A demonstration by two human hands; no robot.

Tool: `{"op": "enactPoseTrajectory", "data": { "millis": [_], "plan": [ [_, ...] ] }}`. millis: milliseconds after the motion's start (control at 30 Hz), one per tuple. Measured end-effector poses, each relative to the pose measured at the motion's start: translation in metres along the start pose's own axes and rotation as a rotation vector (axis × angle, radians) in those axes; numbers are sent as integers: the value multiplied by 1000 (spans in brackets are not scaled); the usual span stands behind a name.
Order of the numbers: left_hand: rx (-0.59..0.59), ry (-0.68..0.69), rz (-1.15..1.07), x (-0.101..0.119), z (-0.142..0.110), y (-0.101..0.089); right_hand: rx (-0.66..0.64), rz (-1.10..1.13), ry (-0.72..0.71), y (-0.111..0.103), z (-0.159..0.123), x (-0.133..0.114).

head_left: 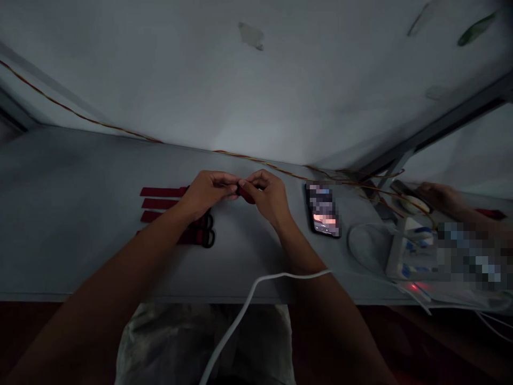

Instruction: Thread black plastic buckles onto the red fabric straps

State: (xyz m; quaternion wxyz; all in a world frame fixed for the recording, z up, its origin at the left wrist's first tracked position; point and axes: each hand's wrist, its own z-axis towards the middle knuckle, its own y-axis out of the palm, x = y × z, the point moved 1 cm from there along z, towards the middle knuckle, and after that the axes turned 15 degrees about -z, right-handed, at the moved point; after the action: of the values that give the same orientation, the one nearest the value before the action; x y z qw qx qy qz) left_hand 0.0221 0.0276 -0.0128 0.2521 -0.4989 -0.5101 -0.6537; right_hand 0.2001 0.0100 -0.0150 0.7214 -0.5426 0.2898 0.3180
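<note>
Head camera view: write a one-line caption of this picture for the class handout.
Left hand and right hand pinch a red strap beside a row of matching straps.

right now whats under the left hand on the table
Red webbing straps with black rings lie on the grey table beneath the left hand. The hand and forearm cover the straps' middles, so how they join can't be seen.

no words or numbers can be read anywhere: the phone [323, 209] on the surface [80, 160] has a pixelated screen, the white device [409, 251] shows only small blue marks too blurred to make out, and the red straps [160, 192] carry nothing legible.
</note>
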Motion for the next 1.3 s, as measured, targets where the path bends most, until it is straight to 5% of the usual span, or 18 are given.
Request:
{"op": "enactPoseTrajectory", "data": {
  "millis": [300,400,533,633,700,833,1033,1167,1300],
  "plan": [
    [100,-73,-127,6,5,-11,-17,-127,-313,1,0,2],
    [208,28,-21,17,8,-25,75,-192,-329,-1,3,8],
    [386,155,235,31,13,-51,111,-265,-340,-3,10,17],
    [395,148,625,33,15,-63,41,-309,-323,-6,15,24],
    [367,267,926,31,16,-65,-22,-336,-272,-8,17,28],
    [235,493,1199,22,13,-48,-140,-382,-161,-9,19,36],
    [-104,394,1395,0,12,1,-202,-494,-289,3,17,36],
    [-100,362,1416,-3,25,12,-171,-448,-253,2,19,39],
    [-30,322,1144,14,32,12,-109,-181,-115,-2,23,43]
  ]
}}
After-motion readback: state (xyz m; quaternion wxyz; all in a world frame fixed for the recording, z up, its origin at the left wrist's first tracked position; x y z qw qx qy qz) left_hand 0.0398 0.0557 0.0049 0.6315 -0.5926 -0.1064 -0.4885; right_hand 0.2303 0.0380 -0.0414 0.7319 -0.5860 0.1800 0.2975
